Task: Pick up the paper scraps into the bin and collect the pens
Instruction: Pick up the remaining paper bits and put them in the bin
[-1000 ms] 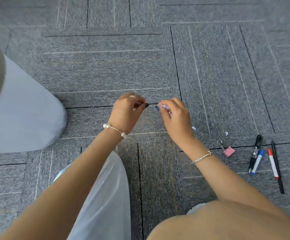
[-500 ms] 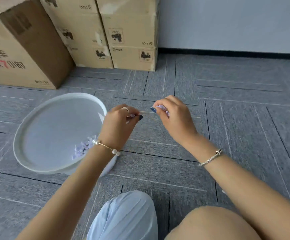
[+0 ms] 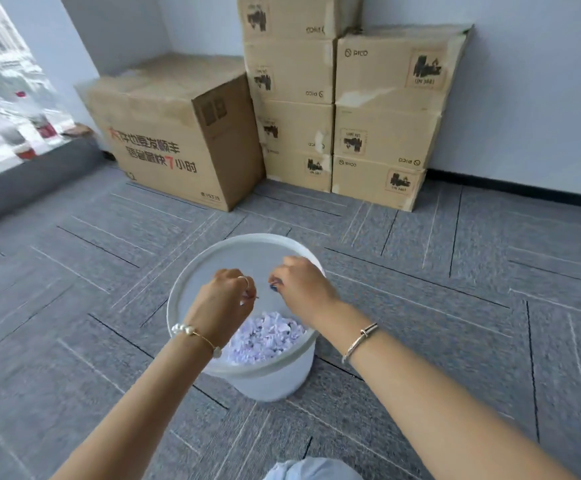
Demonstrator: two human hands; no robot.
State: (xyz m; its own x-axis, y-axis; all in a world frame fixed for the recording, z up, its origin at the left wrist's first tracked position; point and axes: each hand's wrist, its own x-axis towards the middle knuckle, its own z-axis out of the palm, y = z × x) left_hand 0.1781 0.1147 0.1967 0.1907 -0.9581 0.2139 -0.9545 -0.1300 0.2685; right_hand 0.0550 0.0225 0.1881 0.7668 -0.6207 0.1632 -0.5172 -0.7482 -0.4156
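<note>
A round white bin (image 3: 178, 299) stands on the grey carpet in front of me, with a heap of pale purple paper scraps (image 3: 268, 336) at its bottom. Both my hands hover over the bin's opening. My left hand (image 3: 225, 299) has its fingers curled and pinches a small scrap at the fingertips. My right hand (image 3: 302, 285) also has its fingers curled and pinches small scraps near its fingertips. The two hands sit close together, a little apart. No pens are in view.
Stacked cardboard boxes (image 3: 382, 109) and one large box (image 3: 178, 140) stand against the wall behind the bin. A window (image 3: 1, 84) with a low sill lies at the left. My knee (image 3: 313, 471) shows at the bottom edge. Grey carpet tiles surround the bin.
The view swung from the floor with the pens to the bin. Both hands, still pinching scraps, moved left until they are over the bin's opening.
</note>
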